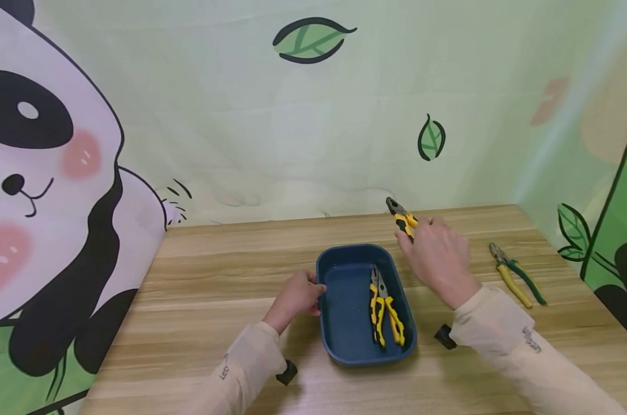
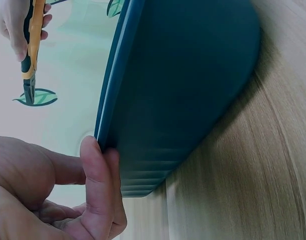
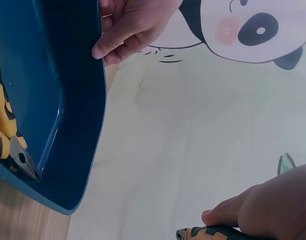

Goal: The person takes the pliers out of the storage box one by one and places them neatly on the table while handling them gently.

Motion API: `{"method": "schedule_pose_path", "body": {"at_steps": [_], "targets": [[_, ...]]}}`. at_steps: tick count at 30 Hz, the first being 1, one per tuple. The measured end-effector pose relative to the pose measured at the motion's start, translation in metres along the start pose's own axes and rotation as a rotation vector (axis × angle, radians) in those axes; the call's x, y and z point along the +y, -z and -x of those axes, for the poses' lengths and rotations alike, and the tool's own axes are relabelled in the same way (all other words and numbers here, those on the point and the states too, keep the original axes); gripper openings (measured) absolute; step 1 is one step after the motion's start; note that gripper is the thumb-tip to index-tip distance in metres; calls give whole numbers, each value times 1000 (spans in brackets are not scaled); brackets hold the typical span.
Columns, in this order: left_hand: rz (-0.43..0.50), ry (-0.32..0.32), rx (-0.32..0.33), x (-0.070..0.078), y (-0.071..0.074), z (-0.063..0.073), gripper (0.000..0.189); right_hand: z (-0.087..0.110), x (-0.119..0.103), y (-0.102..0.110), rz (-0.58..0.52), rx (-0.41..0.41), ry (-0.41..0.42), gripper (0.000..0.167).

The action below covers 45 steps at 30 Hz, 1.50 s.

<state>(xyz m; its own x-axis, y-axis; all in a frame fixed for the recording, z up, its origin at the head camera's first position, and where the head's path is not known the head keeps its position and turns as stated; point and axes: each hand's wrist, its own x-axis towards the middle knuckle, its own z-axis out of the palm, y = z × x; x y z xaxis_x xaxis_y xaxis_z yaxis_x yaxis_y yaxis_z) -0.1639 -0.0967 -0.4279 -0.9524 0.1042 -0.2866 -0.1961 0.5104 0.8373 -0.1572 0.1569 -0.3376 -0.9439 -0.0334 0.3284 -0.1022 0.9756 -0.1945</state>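
My left hand point(image 1: 297, 293) pinches the left rim of a deep blue plastic tray point(image 1: 339, 351), thumb over the edge and fingers against the outer wall. Along the tray's right side lie long-nosed pliers point(image 1: 380, 305) with yellow-and-black handles; they overlap, so I cannot tell how many. Beyond the tray's far right corner, my right hand point(image 1: 440, 256) holds combination pliers point(image 1: 404, 222) with yellow-and-black handles above the table. Their dark metal head points away, up and to the left, and the palm hides much of the handles. In the left wrist view these pliers point(image 2: 32, 50) hang clear of the tray.
Another pair of pliers point(image 1: 515, 274), with one yellow and one green handle, lies on the wooden table point(image 1: 214, 265) to the right of my right hand. A printed cloth point(image 1: 230, 115) with a panda and leaves hangs at the table's back edge.
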Motion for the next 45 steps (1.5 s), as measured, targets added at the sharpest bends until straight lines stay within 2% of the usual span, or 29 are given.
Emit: {"method": "schedule_pose_path", "body": {"at_steps": [19,45], "targets": [[-16,4,11,-1,1,-1,10,-3,19,6,5,3,-18,50],[-1,19,8,1,0,2,10,0,54,12,0,-31,-86,52]]}}
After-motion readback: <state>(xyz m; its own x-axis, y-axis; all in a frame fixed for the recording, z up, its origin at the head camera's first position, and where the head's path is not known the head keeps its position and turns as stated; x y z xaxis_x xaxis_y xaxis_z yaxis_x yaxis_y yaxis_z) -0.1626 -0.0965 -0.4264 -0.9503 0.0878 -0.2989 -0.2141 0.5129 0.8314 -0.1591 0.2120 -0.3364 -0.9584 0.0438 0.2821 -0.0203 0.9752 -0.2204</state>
